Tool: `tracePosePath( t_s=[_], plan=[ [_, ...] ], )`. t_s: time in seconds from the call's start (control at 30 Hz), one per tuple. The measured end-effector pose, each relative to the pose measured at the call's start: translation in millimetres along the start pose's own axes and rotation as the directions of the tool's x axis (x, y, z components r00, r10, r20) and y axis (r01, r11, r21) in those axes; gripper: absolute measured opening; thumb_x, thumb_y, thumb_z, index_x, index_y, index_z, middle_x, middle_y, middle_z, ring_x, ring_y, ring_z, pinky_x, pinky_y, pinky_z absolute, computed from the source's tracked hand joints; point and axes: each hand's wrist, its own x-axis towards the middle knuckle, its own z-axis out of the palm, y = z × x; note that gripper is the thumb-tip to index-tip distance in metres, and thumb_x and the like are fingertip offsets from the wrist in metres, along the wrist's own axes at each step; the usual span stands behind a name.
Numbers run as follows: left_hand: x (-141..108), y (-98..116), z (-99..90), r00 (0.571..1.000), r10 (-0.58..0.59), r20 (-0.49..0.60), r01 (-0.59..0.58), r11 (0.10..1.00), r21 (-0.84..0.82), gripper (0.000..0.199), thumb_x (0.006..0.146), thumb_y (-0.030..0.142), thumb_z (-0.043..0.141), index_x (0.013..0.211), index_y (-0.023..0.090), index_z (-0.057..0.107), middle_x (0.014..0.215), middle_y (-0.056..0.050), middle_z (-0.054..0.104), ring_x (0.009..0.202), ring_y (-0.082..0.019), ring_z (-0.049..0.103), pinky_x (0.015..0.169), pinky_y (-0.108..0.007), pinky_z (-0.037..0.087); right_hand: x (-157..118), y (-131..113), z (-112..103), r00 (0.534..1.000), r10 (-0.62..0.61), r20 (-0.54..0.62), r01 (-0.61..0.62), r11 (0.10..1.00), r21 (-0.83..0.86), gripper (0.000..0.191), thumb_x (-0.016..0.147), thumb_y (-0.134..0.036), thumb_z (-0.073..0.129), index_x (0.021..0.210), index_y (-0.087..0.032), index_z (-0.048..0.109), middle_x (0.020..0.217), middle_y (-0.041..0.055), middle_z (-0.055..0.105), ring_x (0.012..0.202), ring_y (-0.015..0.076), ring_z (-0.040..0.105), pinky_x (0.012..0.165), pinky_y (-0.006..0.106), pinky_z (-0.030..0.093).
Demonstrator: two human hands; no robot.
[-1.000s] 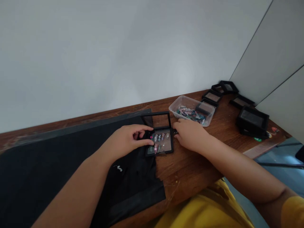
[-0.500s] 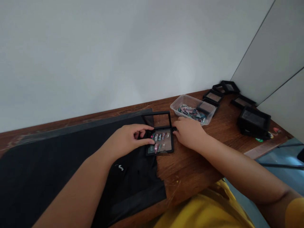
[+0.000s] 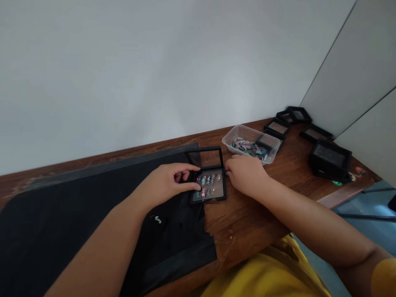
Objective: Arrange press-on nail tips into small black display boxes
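Touched case (image 3: 219, 192) with spread-fingered left hand (image 3: 163, 181); could not tell for right hand (image 3: 246, 171); risked dislodging nails (image 3: 203, 194) by bumping.

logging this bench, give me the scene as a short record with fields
left hand: on the case's left side
right hand: at its right edge, contact unclear
case: lid raised, two rows of nails inside
tub: clear, beyond the right hand, loose nails inside
mat: black, partly under the case
other cases: toward the table's right end
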Motion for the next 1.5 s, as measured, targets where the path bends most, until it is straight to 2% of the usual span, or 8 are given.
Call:
tracePosePath(
  t_s=[0.47,0.67,0.8,0.93,1.07,1.2,1.33,1.5],
  plan=[
    [-1.5,0.6,1.7,1.0,-0.013,0.009,0.013,1.0,-0.017,0.064,0.073,0.074,0.087,0.119,0.029,0.088,0.078,0.002,0.064,0.067,-0.017,0.05,0.065,-0.032,0.038,-0.1,5.6,-2.9,0.996,-0.071,0.057,0.073,0.997,-0.028,0.03,0.109,-0.012,0.054,0.123,-0.013,0.08,0.136,0.0156,0.081,0.131,0.0328,0.076,0.097,0.036,0.059],
    [-3.1,6.0,1.0,1.0,-0.025,-0.017,0.025,1.0,-0.005,0.066,0.078,0.078,0.081,0.12,0.028,0.088,0.076,0.001,0.063,0.066,-0.018,0.05,0.063,-0.033,0.037,-10.1,4.8,-11.1,0.993,-0.065,0.101,0.066,0.998,-0.003,0.025,0.104,-0.015,0.06,0.112,-0.017,0.084,0.119,0.0143,0.085,0.118,0.0323,0.079,0.085,0.035,0.053],
    [-4.3,9.5,0.2,0.999,-0.025,-0.042,0.025,1.0,0.0,0.065,0.081,0.079,0.075,0.119,0.028,0.088,0.075,0.0,0.062,0.065,-0.018,0.05,0.063,-0.033,0.038,-14.8,14.4,-19.3,0.991,-0.077,-0.108,0.098,0.973,0.208,0.016,0.1,-0.02,0.068,0.103,-0.022,0.083,0.102,0.0056,0.085,0.094,0.0231,0.075,0.076,0.032,0.044],
    [-5.1,9.9,-0.4,0.999,-0.006,-0.048,0.007,1.0,0.007,0.064,0.083,0.079,0.071,0.119,0.029,0.088,0.074,0.0,0.062,0.066,-0.018,0.051,0.065,-0.034,0.039,-10.3,38.3,-27.2,0.914,0.149,-0.377,-0.03,0.952,0.305,0.014,0.099,-0.024,0.07,0.102,-0.022,0.083,0.101,0.0052,0.083,0.085,0.0206,0.068,0.071,0.032,0.038],
    [-5.3,9.3,-0.7,0.998,0.007,-0.057,-0.005,0.999,0.036,0.059,0.086,0.076,0.068,0.118,0.03,0.088,0.076,0.0,0.064,0.067,-0.019,0.052,0.065,-0.034,0.04,0.0,63.4,-26.2,0.881,0.279,-0.383,-0.175,0.942,0.285,0.014,0.094,-0.021,0.071,0.102,-0.02,0.082,0.095,0.0068,0.08,0.083,0.0219,0.065,0.069,0.033,0.035],
    [-6.5,12.6,-2.9,0.997,0.0,-0.078,0.004,0.999,0.054,0.056,0.088,0.072,0.067,0.116,0.029,0.089,0.072,-0.001,0.062,0.065,-0.018,0.05,0.064,-0.033,0.038,0.1,66.1,-21.3,0.898,0.111,-0.427,-0.005,0.97,0.243,0.036,0.089,-0.014,0.068,0.123,-0.019,0.079,0.107,0.0085,0.08,0.089,0.0222,0.065,0.074,0.033,0.039],
    [-8.4,17.8,-6.3,0.997,-0.023,-0.078,0.029,0.996,0.079,0.056,0.091,0.072,0.063,0.11,0.027,0.09,0.066,0.0,0.057,0.061,-0.017,0.047,0.061,-0.033,0.032,-11.7,44.9,-21.4,0.956,-0.16,-0.247,0.213,0.956,0.201,0.021,0.092,-0.014,0.068,0.108,-0.019,0.08,0.099,0.0056,0.08,0.085,0.0199,0.065,0.075,0.032,0.039],
    [-8.6,19.6,-6.7,0.997,-0.014,-0.07,0.02,0.996,0.086,0.056,0.091,0.073,0.062,0.108,0.027,0.09,0.063,0.0,0.056,0.059,-0.017,0.047,0.06,-0.033,0.031,-20.1,23.2,-18.5,0.974,-0.214,0.074,0.203,0.971,0.125,0.017,0.102,-0.016,0.066,0.112,-0.019,0.079,0.11,0.0091,0.084,0.097,0.0238,0.072,0.076,0.032,0.04]
  ],
)
